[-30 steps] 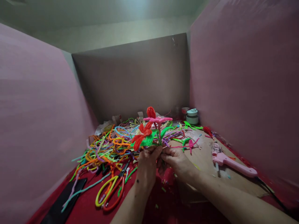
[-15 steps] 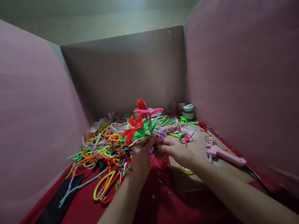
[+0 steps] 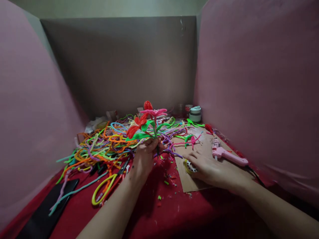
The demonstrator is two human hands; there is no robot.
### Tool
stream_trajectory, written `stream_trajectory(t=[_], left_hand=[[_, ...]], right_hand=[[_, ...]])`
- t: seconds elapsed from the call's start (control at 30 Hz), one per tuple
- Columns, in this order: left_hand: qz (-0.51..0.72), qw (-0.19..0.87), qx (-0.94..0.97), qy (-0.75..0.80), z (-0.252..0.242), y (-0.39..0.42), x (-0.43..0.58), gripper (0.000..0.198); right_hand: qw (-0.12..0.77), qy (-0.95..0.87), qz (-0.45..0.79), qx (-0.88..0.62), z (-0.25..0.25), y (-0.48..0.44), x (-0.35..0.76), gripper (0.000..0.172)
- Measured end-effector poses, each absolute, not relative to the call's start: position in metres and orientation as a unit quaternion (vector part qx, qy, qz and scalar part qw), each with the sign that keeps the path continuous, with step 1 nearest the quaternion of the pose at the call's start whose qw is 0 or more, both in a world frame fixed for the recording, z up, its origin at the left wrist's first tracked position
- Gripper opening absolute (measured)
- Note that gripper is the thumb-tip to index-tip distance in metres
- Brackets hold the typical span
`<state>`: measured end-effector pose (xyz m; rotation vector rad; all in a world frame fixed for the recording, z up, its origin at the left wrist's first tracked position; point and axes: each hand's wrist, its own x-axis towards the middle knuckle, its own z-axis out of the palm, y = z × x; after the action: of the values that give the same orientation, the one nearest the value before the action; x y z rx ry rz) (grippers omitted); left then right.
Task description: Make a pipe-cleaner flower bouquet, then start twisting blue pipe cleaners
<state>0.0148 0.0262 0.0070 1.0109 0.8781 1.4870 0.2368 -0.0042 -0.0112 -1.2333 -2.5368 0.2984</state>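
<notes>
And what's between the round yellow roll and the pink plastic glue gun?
In the head view, the right hand, above the flat brown cardboard sheet.

On the near side of the cardboard point(image 3: 191, 184) a hand could pass over the bench point(image 3: 171, 202), while left of the cardboard the pipe-cleaner heap point(image 3: 102, 149) and the flowers point(image 3: 148, 125) in the left hand point(image 3: 144, 156) block passage, the right hand point(image 3: 205, 168) and glue gun point(image 3: 229, 156) obstruct its top, and a pink wall point(image 3: 256, 83) rises on its right.
</notes>
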Motion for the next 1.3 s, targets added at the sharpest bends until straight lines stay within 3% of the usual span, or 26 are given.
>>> stream_trajectory(t=[0.13, 0.3, 0.63, 1.1, 1.3], left_hand=[[0.616, 0.548, 0.432, 0.365, 0.003, 0.022, 0.013, 0.015], [0.592, 0.608, 0.412, 0.332, 0.004, 0.017, 0.016, 0.013], [0.614, 0.656, 0.361, 0.25, 0.008, 0.019, 0.009, 0.014], [0.59, 0.65, 0.392, 0.277, -0.001, 0.026, 0.007, 0.012], [0.577, 0.642, 0.415, 0.288, 0.005, 0.023, 0.011, 0.006]], right_hand=[[0.197, -0.875, 0.117, -0.427, -0.013, 0.006, 0.237, 0.045], [0.318, -0.81, 0.262, -0.418, 0.006, 0.02, 0.229, 0.052], [0.382, -0.748, 0.425, -0.338, 0.025, 0.047, 0.185, 0.031], [0.374, -0.813, 0.223, -0.386, 0.009, 0.044, 0.186, 0.038], [0.389, -0.808, 0.235, -0.375, 0.001, 0.049, 0.189, 0.036]])
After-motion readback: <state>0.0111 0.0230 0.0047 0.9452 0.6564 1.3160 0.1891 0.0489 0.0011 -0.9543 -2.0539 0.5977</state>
